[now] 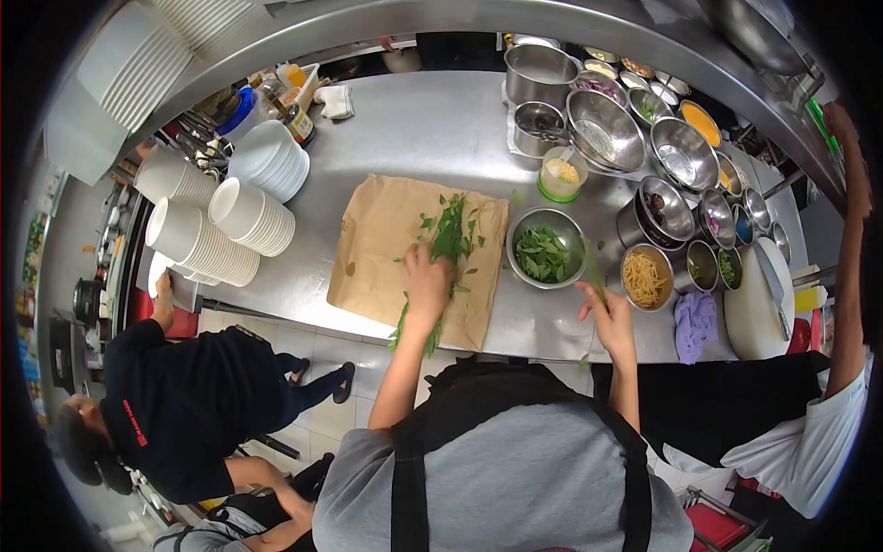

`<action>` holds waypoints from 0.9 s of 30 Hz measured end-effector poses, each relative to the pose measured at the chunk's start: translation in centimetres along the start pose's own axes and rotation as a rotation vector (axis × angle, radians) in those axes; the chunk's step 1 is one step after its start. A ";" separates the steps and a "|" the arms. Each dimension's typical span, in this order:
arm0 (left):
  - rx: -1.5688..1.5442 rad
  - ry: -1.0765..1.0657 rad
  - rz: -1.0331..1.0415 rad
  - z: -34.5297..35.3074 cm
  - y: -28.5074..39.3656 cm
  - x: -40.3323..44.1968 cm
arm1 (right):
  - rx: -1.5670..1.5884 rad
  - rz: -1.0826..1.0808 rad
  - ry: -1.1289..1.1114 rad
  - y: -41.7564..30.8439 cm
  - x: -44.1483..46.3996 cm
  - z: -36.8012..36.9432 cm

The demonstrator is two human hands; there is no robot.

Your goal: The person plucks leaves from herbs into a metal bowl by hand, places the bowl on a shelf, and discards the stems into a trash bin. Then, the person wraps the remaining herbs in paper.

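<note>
A brown paper sheet (368, 248) lies on the steel table before me, with a pile of leafy green herb sprigs (451, 232) along its right part. My left hand (429, 283) is on the pile, fingers curled over the sprigs. Right of the paper stands a steel bowl (521, 224) holding picked green leaves (542, 253). My right hand (609, 317) is just beyond that bowl's lower right side, its fingers pinching a thin, blurred green stem (593, 269). A few loose leaves lie scattered on the paper around the pile.
Stacked white bowls (200, 241) stand at the left. Yellow strips fill a bowl (647, 278) near my right hand, beside a purple cloth (696, 327). A knife (778, 290) rests on a round white board (754, 322). Co-workers stand at left (184, 396) and right (791, 442).
</note>
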State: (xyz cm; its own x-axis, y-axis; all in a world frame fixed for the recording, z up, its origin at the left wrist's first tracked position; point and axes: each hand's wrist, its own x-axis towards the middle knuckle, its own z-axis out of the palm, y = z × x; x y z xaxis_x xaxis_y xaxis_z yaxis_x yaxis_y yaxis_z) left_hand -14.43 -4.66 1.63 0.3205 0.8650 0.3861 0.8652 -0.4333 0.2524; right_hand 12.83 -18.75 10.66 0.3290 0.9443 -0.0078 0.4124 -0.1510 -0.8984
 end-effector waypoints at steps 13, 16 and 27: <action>-0.169 -0.236 -0.219 0.8 -2.7 1.0 | 0.100 -0.111 0.174 -3.1 0.1 -1.1; 0.108 -0.273 -0.100 1.0 -2.1 1.1 | 0.195 -0.086 0.180 -3.4 0.2 -1.3; -1.032 -0.266 -0.281 0.4 -4.2 3.5 | 0.223 -0.226 0.279 -4.2 0.9 -1.4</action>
State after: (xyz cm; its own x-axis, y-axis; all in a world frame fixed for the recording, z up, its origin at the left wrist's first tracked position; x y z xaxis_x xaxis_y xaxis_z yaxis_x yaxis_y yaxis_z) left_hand -16.82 0.32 1.57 0.3426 0.9391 0.0265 0.2223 -0.1085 0.9689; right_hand 12.54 -17.68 15.00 0.4810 0.8267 0.2919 0.3165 0.1468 -0.9372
